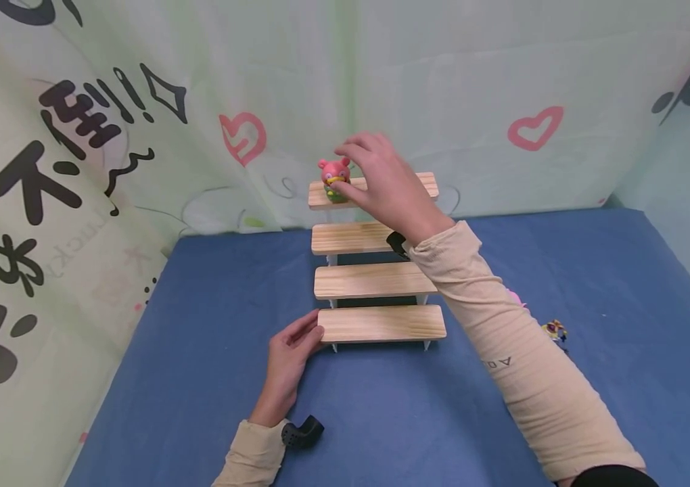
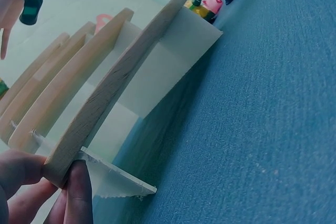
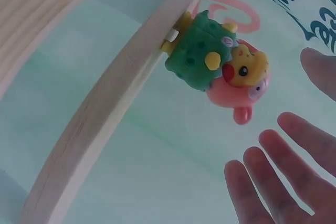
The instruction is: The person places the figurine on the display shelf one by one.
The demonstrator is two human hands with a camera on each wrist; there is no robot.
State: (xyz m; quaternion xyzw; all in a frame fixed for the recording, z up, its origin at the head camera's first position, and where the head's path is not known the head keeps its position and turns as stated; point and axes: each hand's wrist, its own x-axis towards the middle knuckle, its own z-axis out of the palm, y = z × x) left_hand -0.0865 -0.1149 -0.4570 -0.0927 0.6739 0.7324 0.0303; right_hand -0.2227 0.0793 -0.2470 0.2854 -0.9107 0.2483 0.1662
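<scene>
A pink-headed toy figurine (image 1: 335, 177) with a yellow snout and a green spotted body stands at the left end of the top step of a tiered wooden display stand (image 1: 381, 323). Beside it is my right hand (image 1: 381, 179), its fingers spread; the right wrist view shows them apart from the figurine (image 3: 199, 51). My left hand (image 1: 290, 352) pinches the left end of the lowest step between thumb and fingers, as the left wrist view shows close up on the wooden board (image 2: 113, 90). White side supports (image 2: 121, 174) carry the steps.
Right of the stand, partly behind my right sleeve, a small colourful figurine (image 1: 555, 330) and a pink toy (image 1: 515, 297) are on the blue cloth (image 1: 229, 291). A pale printed curtain (image 1: 430, 81) rises close behind the stand.
</scene>
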